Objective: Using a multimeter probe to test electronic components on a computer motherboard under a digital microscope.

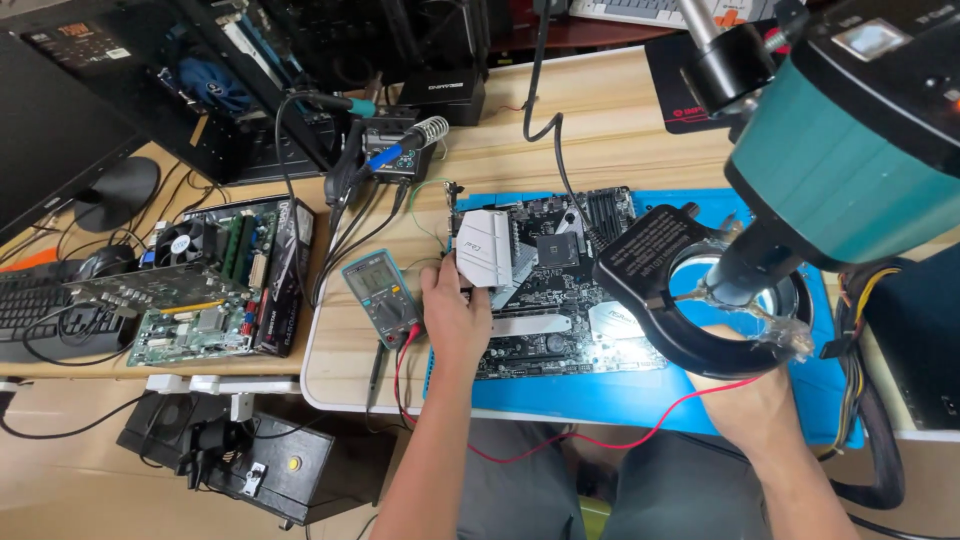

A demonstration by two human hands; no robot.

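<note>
A dark multimeter screen (371, 280) sits left of centre. A black monitor (50, 130) fills the upper left, above it a small black display (75, 42). A black label (650, 243) lies on the ring light, right of centre. A pale small screen (868, 38) sits upper right.
</note>
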